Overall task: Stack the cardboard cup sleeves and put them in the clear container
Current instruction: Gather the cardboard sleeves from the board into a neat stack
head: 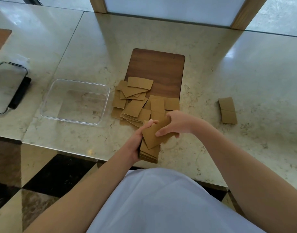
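Left hand (139, 140) has its grip wrapped round a gathered stack of cup sleeves (150, 153), long axis running away from the body. Right hand (175, 124) pinches one loose sleeve (157, 133) and lays it skewed across the stack's top, so it wants turning to line up. The scattered pile of sleeves (136, 101) lies just beyond both grips on the worktop (228, 73). The clear container (75, 101) sits empty, up and left of the left grip, nearer that hand.
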A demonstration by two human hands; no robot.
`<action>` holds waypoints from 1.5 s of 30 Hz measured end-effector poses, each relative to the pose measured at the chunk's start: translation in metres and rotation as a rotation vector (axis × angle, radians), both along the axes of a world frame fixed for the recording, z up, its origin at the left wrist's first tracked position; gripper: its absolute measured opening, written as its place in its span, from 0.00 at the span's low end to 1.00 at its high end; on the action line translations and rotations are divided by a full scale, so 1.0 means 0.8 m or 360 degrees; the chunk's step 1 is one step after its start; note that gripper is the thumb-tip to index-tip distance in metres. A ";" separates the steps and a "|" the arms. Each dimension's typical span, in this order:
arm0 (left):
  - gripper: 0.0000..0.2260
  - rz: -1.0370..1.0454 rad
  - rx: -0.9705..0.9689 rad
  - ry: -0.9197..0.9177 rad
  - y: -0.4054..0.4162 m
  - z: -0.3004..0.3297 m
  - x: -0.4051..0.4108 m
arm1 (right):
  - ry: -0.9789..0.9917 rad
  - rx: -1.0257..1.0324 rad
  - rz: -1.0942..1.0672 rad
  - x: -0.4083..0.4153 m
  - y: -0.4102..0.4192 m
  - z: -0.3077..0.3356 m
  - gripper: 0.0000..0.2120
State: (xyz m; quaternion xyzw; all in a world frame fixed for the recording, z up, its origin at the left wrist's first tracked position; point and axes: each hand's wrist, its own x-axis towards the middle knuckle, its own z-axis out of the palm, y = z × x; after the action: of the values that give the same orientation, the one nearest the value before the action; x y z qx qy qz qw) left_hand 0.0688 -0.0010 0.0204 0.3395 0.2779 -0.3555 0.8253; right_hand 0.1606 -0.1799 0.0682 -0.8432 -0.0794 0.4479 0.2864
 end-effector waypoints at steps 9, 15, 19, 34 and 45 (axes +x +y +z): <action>0.39 0.0033 -0.0147 0.0017 0.002 0.001 -0.011 | -0.0372 0.0272 -0.0005 -0.021 0.026 -0.013 0.28; 0.31 0.0208 -0.0205 -0.0016 0.015 0.001 -0.019 | -0.0104 0.0422 -0.0040 -0.033 0.029 -0.031 0.36; 0.21 0.0369 -0.0207 -0.0041 0.030 -0.001 -0.016 | -0.0110 0.0259 -0.0965 -0.012 0.025 -0.068 0.31; 0.23 0.0550 -0.0005 0.0270 0.058 -0.016 -0.003 | -0.0228 -0.0134 -0.1237 0.028 0.056 -0.123 0.17; 0.40 -0.0071 0.0228 0.0041 0.046 -0.024 0.011 | 0.0366 0.0394 -0.0742 -0.057 0.027 -0.044 0.09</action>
State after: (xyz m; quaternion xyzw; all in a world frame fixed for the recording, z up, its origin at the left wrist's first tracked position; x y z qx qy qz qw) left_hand 0.0772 0.0361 0.0009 0.3993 0.3057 -0.3574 0.7870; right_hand 0.1151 -0.1579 0.0327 -0.7410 0.0954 0.4495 0.4896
